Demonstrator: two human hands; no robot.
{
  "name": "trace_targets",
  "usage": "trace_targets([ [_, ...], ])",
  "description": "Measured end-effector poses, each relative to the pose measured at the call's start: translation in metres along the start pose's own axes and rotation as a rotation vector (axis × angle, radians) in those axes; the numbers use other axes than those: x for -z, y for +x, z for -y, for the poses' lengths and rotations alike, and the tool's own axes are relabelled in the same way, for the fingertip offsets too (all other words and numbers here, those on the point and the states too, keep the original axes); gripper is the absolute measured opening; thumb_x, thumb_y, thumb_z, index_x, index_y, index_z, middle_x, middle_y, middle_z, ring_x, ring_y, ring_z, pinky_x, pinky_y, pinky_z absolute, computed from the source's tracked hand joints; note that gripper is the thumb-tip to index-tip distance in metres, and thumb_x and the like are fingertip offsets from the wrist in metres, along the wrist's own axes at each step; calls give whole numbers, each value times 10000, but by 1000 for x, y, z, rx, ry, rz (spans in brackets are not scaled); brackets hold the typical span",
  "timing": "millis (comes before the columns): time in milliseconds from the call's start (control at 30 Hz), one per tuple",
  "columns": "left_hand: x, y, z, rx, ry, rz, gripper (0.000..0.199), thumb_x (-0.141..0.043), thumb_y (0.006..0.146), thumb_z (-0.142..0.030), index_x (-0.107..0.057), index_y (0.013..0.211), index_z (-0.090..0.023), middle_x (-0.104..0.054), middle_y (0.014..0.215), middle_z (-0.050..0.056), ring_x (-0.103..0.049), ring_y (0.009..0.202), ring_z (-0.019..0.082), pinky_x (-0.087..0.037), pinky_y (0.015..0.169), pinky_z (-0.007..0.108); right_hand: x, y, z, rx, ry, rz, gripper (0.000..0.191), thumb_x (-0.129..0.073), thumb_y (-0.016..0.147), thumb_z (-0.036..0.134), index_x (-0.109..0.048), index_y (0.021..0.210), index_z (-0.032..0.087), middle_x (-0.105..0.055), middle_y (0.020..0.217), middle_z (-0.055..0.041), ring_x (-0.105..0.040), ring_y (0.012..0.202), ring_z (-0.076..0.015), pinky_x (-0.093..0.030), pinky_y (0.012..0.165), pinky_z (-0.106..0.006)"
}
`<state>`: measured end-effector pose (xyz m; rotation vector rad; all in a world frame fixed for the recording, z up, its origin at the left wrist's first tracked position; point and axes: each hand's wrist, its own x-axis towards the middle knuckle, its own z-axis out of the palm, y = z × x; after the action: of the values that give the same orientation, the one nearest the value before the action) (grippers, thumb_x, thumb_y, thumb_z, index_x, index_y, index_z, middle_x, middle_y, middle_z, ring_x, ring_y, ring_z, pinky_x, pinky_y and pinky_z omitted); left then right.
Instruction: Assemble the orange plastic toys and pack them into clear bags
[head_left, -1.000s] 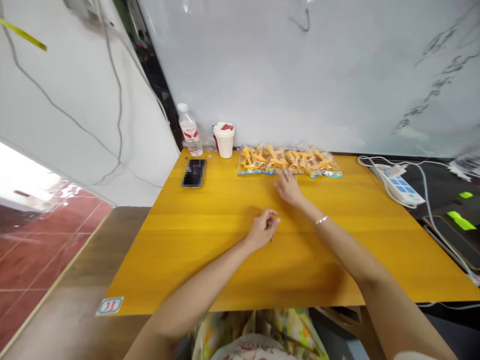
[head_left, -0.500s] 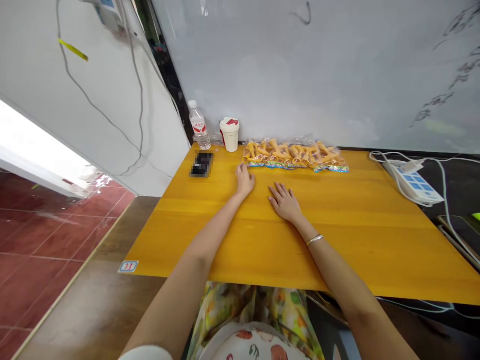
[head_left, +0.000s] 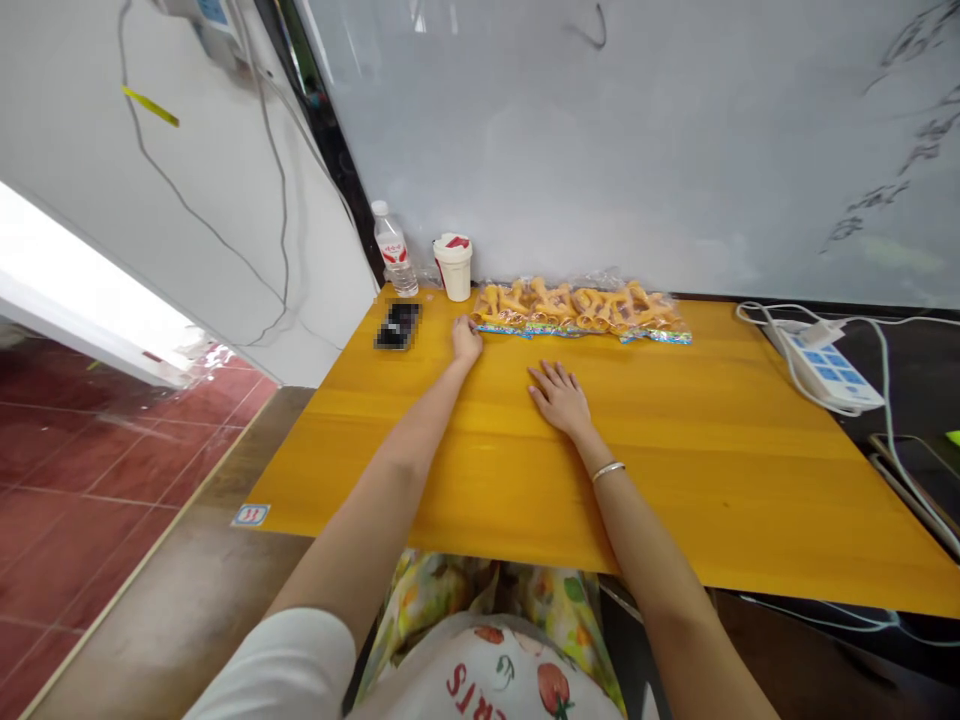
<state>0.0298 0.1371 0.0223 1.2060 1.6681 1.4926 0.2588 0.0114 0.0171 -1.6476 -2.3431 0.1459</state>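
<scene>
- A big whiteboard [head_left: 562, 150] fills the background, backing right onto the far edge of a yellow-brown wooden desk [head_left: 697, 440].
- Over on the left, a pale wall [head_left: 210, 150] carries hanging grey cables, with a yellow strip [head_left: 152, 106] on one; below it, red floor tiles [head_left: 112, 450] meet a brown floor [head_left: 187, 540].
- And here are the clear plastic bags [head_left: 555, 305] of yellow-orange pieces, lying in a row along the far edge of the desk, around its middle!
- Left hand [head_left: 466, 342]: up at the left end of that row, fingers curled in, right by the bag's near left corner; whether it pinches the plastic, I cannot tell.
- Right hand [head_left: 561, 398]: palm down over mid-desk, fingers loosely spread, gripping nothing, just short of the bags; a silvery bracelet [head_left: 608, 470] circles the wrist.
- Far left corner: a bottle [head_left: 394, 250] and a lidded white cup [head_left: 454, 268] stand upright, a dark phone [head_left: 398, 326] lying nearer, pixelated.
- Beyond the far right corner, a white power strip [head_left: 832, 370] with blue sockets sits on a dark surface.
- Now the writing: the near left corner sticker [head_left: 250, 515] reads "33" in red; the bottle's red-and-white label is too small to read; the whiteboard's dark scrawl at right is illegible; red letters, an S and a T among them, curve across the white shirt [head_left: 480, 665] beside printed strawberries.
</scene>
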Motion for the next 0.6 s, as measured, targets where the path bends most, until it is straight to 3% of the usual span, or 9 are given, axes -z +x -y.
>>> trace_targets([
  [100, 21, -10, 3, 92, -93, 19, 268, -524, 719, 45, -405, 697, -195, -587, 910, 47, -582, 1023, 189, -409, 1050, 399, 0, 1, -1, -1, 14, 12, 510, -353, 1021, 455, -468, 1482, 267, -364, 1591, -35, -269, 1493, -310, -252, 1205, -536],
  [167, 45, -20, 4, 155, -167, 75, 246, -537, 757, 11, -401, 717, -190, -597, 881, 30, -616, 938, 157, -470, 988, 384, -1, 2, -2, 1, 26, 9, 506, -364, 1018, 450, -476, 1476, 264, -371, 1588, -40, -270, 1492, -312, -247, 1205, -543],
  [300, 113, -46, 5, 261, -281, 250, 188, -574, 798, -34, -455, 760, -174, -650, 850, 40, -676, 858, 166, -545, 895, 415, -4, 2, -5, 1, 82, -31, 477, -426, 996, 425, -538, 1424, 246, -411, 1564, -62, -307, 1477, -311, -248, 1201, -554],
  [400, 160, -58, 4, 379, -400, 359, 139, -657, 811, -113, -530, 821, -168, -692, 860, 70, -701, 819, 201, -563, 853, 461, -6, 2, -10, 26, 203, -99, 411, -461, 970, 360, -633, 1314, 215, -532, 1472, -86, -424, 1410, -291, -298, 1183, -534],
  [500, 180, -59, 3, 447, -525, 257, 185, -711, 837, -286, -562, 858, -177, -692, 841, 54, -690, 785, 173, -568, 831, 375, -8, 3, -15, 21, 390, -177, 384, -445, 953, 325, -677, 1228, 191, -672, 1292, -106, -582, 1251, -261, -425, 1103, -481],
  [600, 170, -58, 2, 407, -546, 72, 306, -706, 838, -442, -559, 841, -173, -682, 805, 47, -687, 812, 167, -559, 797, 297, -10, 6, -13, -81, 560, -225, 385, -435, 947, 336, -675, 1207, 185, -709, 1221, -109, -656, 1140, -250, -499, 1022, -458],
])
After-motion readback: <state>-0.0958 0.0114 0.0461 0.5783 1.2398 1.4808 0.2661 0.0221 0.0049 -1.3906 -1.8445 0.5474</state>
